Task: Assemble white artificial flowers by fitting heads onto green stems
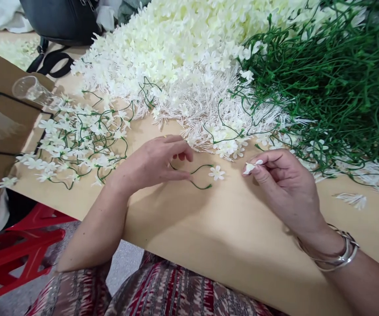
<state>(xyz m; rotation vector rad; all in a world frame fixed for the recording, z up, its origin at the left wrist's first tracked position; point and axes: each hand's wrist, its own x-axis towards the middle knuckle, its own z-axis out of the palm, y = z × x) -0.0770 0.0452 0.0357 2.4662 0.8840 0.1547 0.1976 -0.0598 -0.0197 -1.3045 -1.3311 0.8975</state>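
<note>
My left hand (pixel 155 164) is over the table, its thumb stretched out and its curled fingers apart from it. Just under the thumb runs a thin green artificial stem (pixel 200 186), forked to the right; no finger visibly closes on it. One fork ends at a white five-petalled flower (pixel 216 173), the other in a bare green tip. To the right, my right hand (pixel 283 186) pinches a small white artificial flower (pixel 252 166) between thumb and forefinger. Its petals point left, and the fingers partly cover it.
Loose white flowers (pixel 189 57) are heaped at the back, beside a pile of green stems (pixel 334 83). Flowered stems (pixel 80 136) lie at left. Near them are a clear plastic cup (pixel 33 90), a cardboard box (pixel 5 114) and a black bag (pixel 61 19). Red stools (pixel 21 250) stand below.
</note>
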